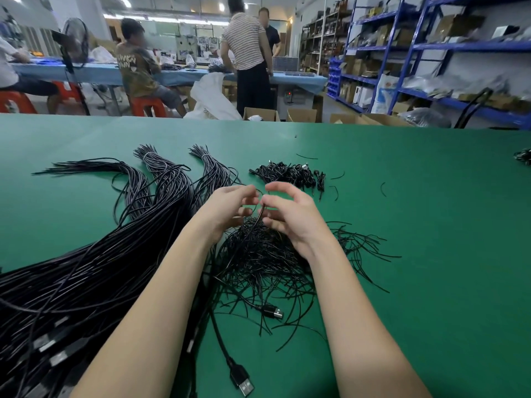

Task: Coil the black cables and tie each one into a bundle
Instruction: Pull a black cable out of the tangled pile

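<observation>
At the bottom centre a loose USB plug (244, 384) lay with its metal end pointing toward the lower right, its cable running up and left; a second USB plug (273, 312) pointed right. The big sheaf of black cables (86, 282) filled the lower left, its long axis running up to the right and fanning into three tied ends (149, 158) at upper left. In mid-frame a heap of thin black ties (273, 254) lay under the hands. The left hand (230, 205) and right hand (290, 214) met above it, fingers curled around one thin black strand (260, 215) standing nearly upright; which fingers pinched it was probably hidden. Beyond, a pile of finished bundles (287, 175) sat on the green table (416, 225). No writing was legible.
</observation>
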{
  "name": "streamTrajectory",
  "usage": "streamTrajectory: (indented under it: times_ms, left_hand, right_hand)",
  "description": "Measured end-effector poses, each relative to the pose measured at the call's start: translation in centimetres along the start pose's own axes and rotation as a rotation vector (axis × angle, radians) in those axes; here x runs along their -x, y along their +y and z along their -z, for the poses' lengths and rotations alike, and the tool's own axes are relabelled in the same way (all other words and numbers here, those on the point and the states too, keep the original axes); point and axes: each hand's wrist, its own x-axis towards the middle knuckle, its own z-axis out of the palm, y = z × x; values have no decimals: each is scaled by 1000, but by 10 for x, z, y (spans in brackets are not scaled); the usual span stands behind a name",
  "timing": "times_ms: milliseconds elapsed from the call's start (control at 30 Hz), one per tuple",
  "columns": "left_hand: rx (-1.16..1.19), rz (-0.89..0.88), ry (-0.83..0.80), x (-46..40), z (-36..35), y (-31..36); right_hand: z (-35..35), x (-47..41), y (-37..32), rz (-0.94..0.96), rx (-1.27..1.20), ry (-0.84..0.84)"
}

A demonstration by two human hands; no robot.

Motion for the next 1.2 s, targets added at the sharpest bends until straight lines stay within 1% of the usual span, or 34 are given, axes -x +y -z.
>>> streamTrajectory:
  times_ms: [67,133,167,200,267,300,333,367,433,500,533,567,633,667,733,800,867,900,933,967,1000,1033,1067,1133,1167,1200]
  left_hand:
    - [-183,-162,33,3,-2,-1]
    - [-284,-286,17,6,-5,-1]
    - [-291,-295,-43,8,-5,1]
    - [-280,-260,-144,11,-5,4]
    - [-298,-154,-395,16,-2,8]
    - [-349,-148,-492,18,0,9]
    - [-400,-168,-546,19,0,10]
    - [-441,-196,-544,20,1,10]
    - [-480,-265,-416,19,0,11]
    - [-520,-368,-267,17,0,14]
    - [-533,-413,-219,16,1,15]
    - [-547,-451,-185,16,1,15]
    - [-582,-543,-138,16,-2,15]
    - [-595,-594,-128,17,-6,15]
    - [-617,-687,-112,17,-12,17]
    - [-646,-754,-57,16,-13,17]
    - [-722,-800,101,14,-12,16]
    - [-732,-823,205,14,-12,15]
    - [-691,-840,291,15,-12,14]
    - [-598,-828,332,16,-12,14]
    - [-480,-773,307,16,-11,16]
    - [-384,-671,219,16,-9,18]
    - [-337,-538,79,17,-8,20]
    - [-278,-261,-238,21,-6,22]
    - [-232,-188,-338,20,-7,21]
    - [-166,-161,-371,17,-9,20]
  right_hand:
    - [1,-1,-4,9,-163,33]
    - [6,-3,-7,-4,-348,74]
    - [11,-3,-8,-4,-429,89]
    - [15,-4,-10,2,-490,100]
    - [23,-5,-13,26,-536,128]
    - [25,-6,-14,46,-534,152]
    - [28,-7,-14,65,-519,185]
    - [30,-8,-15,80,-479,226]
    - [38,-6,-16,108,-260,330]
    - [52,0,-18,118,78,425]
    - [60,4,-18,115,267,445]
    - [67,9,-19,115,467,440]
    - [74,14,-21,150,842,368]
    - [74,14,-22,204,967,315]
    - [67,11,-27,302,1059,173]
    - [57,9,-26,263,1021,24]
    - [49,8,-20,212,851,-41]
    - [46,7,-17,219,773,-41]
    - [45,7,-16,232,712,-33]
    - [44,6,-17,255,661,-12]
    - [42,4,-19,279,609,17]
    - [41,3,-21,298,553,40]
    - [40,2,-23,306,484,28]
    - [36,5,-24,309,370,-119]
    - [35,7,-24,307,354,-216]
    - [34,9,-23,300,370,-309]
